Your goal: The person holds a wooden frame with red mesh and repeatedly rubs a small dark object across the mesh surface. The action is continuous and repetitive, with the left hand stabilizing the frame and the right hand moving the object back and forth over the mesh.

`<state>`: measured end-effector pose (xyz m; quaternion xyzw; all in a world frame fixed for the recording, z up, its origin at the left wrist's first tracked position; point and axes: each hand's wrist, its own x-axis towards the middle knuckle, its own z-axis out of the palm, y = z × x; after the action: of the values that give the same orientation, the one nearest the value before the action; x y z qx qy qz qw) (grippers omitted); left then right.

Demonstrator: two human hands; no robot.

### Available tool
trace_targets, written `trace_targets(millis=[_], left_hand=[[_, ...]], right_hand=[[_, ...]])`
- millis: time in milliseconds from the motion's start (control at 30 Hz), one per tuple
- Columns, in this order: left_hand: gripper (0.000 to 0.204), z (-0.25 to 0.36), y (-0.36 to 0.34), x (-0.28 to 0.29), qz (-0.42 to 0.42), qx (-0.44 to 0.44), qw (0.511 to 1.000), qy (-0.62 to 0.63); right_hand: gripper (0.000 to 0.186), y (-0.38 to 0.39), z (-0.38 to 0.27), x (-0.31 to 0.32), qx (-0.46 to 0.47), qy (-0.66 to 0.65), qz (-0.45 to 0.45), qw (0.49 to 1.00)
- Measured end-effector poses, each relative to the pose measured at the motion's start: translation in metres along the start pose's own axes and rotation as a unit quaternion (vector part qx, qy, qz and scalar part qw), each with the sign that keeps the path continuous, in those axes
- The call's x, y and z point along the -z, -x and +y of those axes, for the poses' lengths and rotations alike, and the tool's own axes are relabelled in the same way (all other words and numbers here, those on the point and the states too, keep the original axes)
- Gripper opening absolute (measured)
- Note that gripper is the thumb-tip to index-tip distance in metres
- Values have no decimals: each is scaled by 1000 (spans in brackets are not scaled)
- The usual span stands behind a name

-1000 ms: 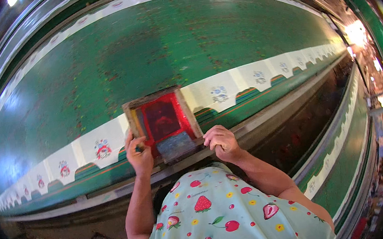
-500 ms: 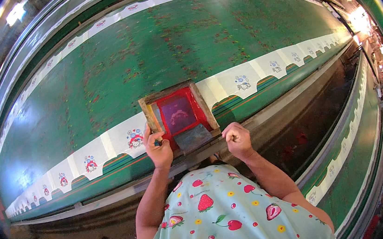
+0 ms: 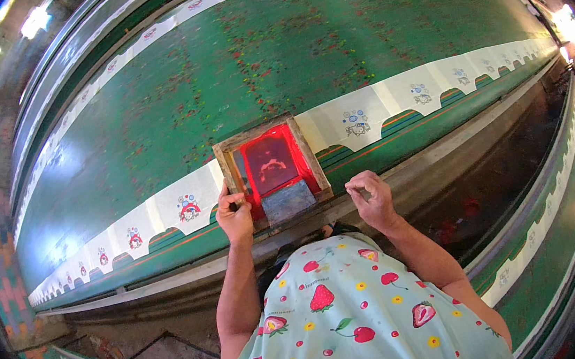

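A square wooden screen frame (image 3: 304, 149) with a red-inked mesh (image 3: 268, 159) lies on the white printed strip along the green table's near edge. A grey-blue plate (image 3: 288, 201) covers its near part. My left hand (image 3: 234, 220) grips the frame's left side near the front corner, index finger along the wood. My right hand (image 3: 372, 200) is raised just right of the frame, apart from it, fingers curled and pinched; whether they hold something small I cannot tell. Prints left of the frame show red and blue figures (image 3: 187, 209); those to the right look blue and black (image 3: 356, 123).
A long green table (image 3: 174, 100) with paint specks carries another white strip (image 3: 148, 36) along its far edge. A metal rail (image 3: 438, 149) runs along the near side above a dark gap (image 3: 497, 171). Another green table (image 3: 557, 214) with white pieces lies at the right. My patterned apron (image 3: 357, 312) fills the bottom.
My right hand has moved rightward, off the frame's right corner, fingers still curled. My left hand stays at the frame's left side. The view has shifted, showing more lights at the left.
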<state>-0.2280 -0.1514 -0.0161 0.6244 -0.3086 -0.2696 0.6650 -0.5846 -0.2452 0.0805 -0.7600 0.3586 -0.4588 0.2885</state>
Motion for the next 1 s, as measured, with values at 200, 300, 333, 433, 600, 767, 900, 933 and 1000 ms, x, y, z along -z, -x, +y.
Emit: trace_targets(millis=[200, 300, 333, 433, 600, 767, 900, 933, 1000], left_hand=[[31, 2, 2, 2, -13, 16, 1000, -11], [28, 2, 1, 3, -12, 20, 999, -30], [28, 1, 1, 3, -3, 19, 999, -50], [27, 0, 1, 6, -11, 6, 998, -55], [26, 0, 1, 6, -2, 39, 999, -13], [24, 7, 3, 4, -2, 18, 999, -43], [23, 12, 3, 4, -7, 31, 998, -54], [23, 13, 3, 4, -5, 30, 997, -64], [23, 14, 4, 3, -3, 35, 998, -52]], right_hand=[[19, -1, 1, -1, -11, -33, -12, 999], [21, -2, 3, -4, 2, -41, -28, 999], [22, -3, 3, -4, 5, -49, -34, 998], [25, -8, 3, -7, 25, -41, -40, 998], [29, -17, -7, -18, 57, -42, -94, 993], [29, -26, -25, -40, 139, 23, -226, 964], [32, -33, -30, -64, 235, 107, -277, 926], [29, -35, -29, -70, 248, 136, -271, 920], [25, -40, -28, -82, 273, 185, -267, 905]])
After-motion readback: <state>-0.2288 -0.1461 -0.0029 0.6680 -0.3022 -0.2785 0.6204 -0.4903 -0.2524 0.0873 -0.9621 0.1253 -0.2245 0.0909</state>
